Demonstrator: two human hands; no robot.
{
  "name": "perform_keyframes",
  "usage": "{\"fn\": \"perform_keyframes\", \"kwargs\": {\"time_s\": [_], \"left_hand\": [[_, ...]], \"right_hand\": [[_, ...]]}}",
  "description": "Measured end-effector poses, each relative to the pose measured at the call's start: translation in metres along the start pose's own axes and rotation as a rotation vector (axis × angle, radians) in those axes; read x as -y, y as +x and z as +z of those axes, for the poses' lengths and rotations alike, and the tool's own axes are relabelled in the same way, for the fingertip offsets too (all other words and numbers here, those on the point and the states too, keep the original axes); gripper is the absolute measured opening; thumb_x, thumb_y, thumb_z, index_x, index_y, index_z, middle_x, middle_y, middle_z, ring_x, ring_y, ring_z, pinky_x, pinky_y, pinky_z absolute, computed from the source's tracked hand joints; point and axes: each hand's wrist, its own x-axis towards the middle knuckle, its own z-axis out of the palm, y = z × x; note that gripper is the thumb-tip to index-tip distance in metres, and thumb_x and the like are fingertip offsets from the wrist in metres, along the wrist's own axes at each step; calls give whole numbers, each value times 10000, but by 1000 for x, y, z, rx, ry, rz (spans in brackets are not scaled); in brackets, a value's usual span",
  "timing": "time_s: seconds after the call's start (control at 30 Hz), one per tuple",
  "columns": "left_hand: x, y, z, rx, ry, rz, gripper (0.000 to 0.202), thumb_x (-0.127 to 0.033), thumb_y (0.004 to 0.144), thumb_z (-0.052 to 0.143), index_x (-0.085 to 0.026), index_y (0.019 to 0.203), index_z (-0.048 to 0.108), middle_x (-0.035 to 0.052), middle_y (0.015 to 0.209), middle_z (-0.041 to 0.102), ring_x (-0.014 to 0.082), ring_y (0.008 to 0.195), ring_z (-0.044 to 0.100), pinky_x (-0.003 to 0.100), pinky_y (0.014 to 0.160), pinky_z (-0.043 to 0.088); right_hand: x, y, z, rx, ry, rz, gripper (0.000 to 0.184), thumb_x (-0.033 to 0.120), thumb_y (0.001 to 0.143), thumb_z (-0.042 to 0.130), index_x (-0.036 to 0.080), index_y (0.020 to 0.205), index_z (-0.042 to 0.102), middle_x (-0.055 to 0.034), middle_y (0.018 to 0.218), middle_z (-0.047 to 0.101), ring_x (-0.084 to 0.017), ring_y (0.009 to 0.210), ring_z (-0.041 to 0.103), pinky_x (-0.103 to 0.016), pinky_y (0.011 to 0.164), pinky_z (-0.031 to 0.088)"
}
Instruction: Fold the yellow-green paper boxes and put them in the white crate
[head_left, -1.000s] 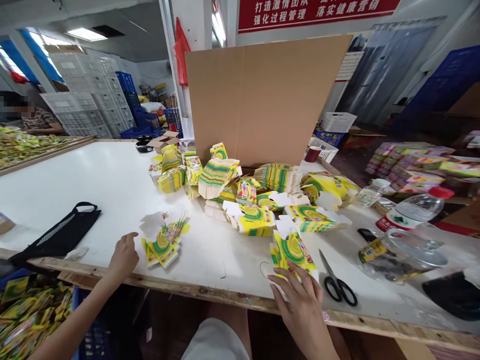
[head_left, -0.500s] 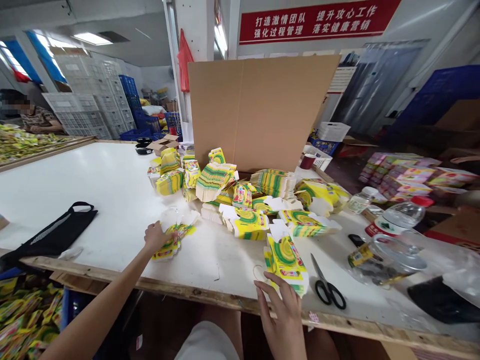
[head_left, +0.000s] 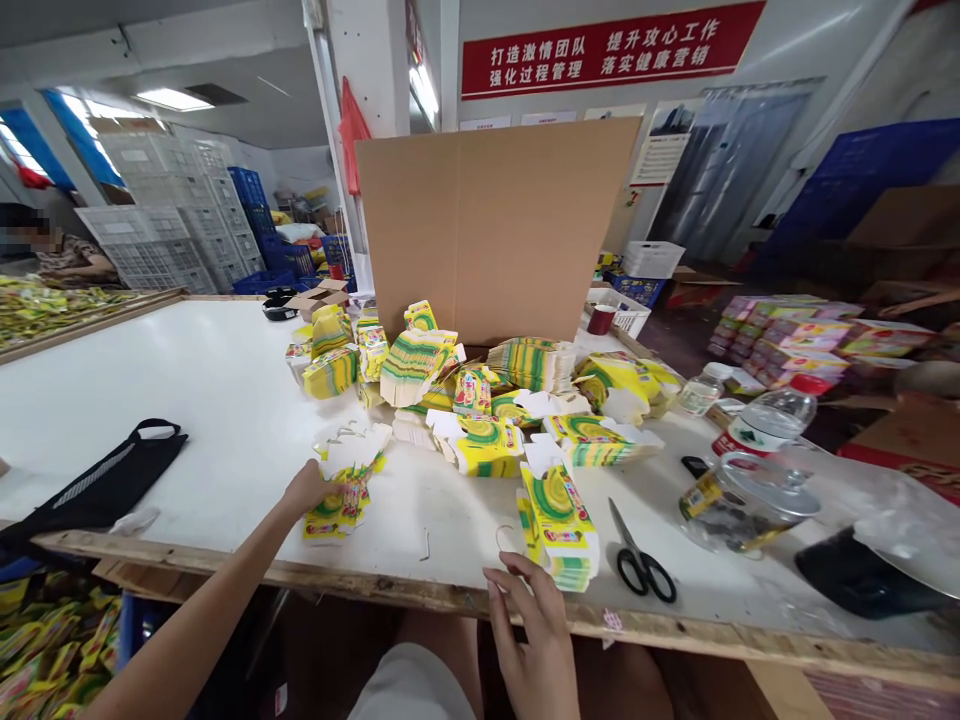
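A person works with two bare hands at a white table [head_left: 225, 400] edged in rough wood. At lower left of center, the left hand [head_left: 306, 488] reaches into a loose pile of yellow-and-green cartons [head_left: 341, 510]; whether its fingers pinch one cannot be told. In the lower center-right, the right hand [head_left: 534, 635] is loosely spread, nothing between its fingers, just beside the lower end of a carton stack [head_left: 559, 505]. Black-handled scissors [head_left: 641, 565] lie to the right of that stack, points toward the top of the frame. More carton bundles [head_left: 420, 365] crowd mid-frame before a tall cardboard sheet [head_left: 487, 230]. A lidded jar [head_left: 742, 500] and a red-capped bottle [head_left: 772, 415] stand at right; a black bag [head_left: 112, 480] lies at left. Another person [head_left: 75, 258] sits at upper left, near a heap of yellow packets [head_left: 60, 305].
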Motion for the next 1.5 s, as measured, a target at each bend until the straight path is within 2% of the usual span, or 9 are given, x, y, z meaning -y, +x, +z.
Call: {"fn": "perform_keyframes", "kwargs": {"time_s": [0.27, 0.4, 0.53, 0.73, 0.97, 1.1, 1.3, 1.4, 1.5], "left_hand": [[-21, -34, 14, 294, -494, -25, 291, -329, 951, 644, -153, 1183, 648, 70, 1176, 692, 238, 975, 700, 421, 821, 605], [-37, -66, 28, 305, -780, 84, 258, -347, 905, 697, -132, 1047, 692, 56, 959, 775, 210, 817, 745, 381, 762, 607], [-67, -104, 54, 318, -971, 253, 470, -428, 715, 832, -128, 1059, 721, 89, 900, 825, 321, 869, 767, 413, 785, 602], [-115, -120, 111, 437, -981, 448, 528, -371, 592, 902, -136, 1037, 743, 142, 1062, 809, 355, 1044, 727, 444, 962, 554], [-101, -115, 154, 367, -742, 540, 463, -332, 843, 667, -149, 1264, 610, 202, 1293, 702, 349, 1173, 669, 492, 984, 542], [-75, -95, 127, 333, -456, 649, 367, -197, 870, 578, -187, 1225, 672, 147, 1268, 707, 314, 1119, 688, 468, 952, 559], [-28, 7, 21, 146, 32, 759, 383, -167, 895, 633, -158, 1277, 618, 149, 1460, 534, 360, 1422, 398, 631, 1189, 239], [-10, 49, -13, 169, 248, 811, 383, -280, 921, 671, -185, 1287, 606, 118, 1439, 558, 343, 1341, 500, 632, 1115, 368], [-1, 68, -22, 192, 382, 865, 348, -307, 941, 655, -184, 1264, 618, 108, 1368, 611, 299, 1215, 607, 554, 1013, 503]], "right_hand": [[14, 5, 2, 7, 159, 88, 183, 235, 1004, 530, 257, 1004, 711, -64, 950, 713, -228, 876, 714, -332, 758, 598], [16, 3, 3, 29, 211, 124, 184, 240, 1003, 534, 258, 991, 716, -56, 927, 719, -225, 855, 714, -321, 745, 592], [15, 3, 8, 5, 228, 196, 179, 287, 999, 542, 258, 1096, 690, -81, 1065, 709, -252, 997, 694, -372, 848, 574], [-7, 16, 43, -8, 97, 432, 637, 478, 963, 520, 129, 1478, 382, -226, 1438, 534, -347, 1341, 505, -521, 1041, 460], [-29, 9, 87, 131, -38, 498, 644, 384, 852, 545, 15, 1378, 515, -294, 1190, 672, -464, 1162, 621, -598, 929, 489], [-32, -3, 79, 150, -95, 486, 686, 379, 841, 558, 24, 1420, 465, -297, 1325, 598, -452, 1249, 557, -604, 1018, 438], [-24, -14, 63, 121, -139, 360, 600, 426, 932, 532, 122, 1443, 451, -234, 1392, 554, -409, 1313, 497, -606, 1052, 430], [-17, -15, 60, 91, -124, 341, 520, 405, 966, 513, 168, 1428, 484, -215, 1380, 548, -394, 1301, 506, -602, 1021, 462], [-10, -15, 58, 62, -58, 325, 422, 370, 984, 508, 185, 1361, 548, -201, 1352, 557, -367, 1285, 523, -579, 1016, 484]]}}
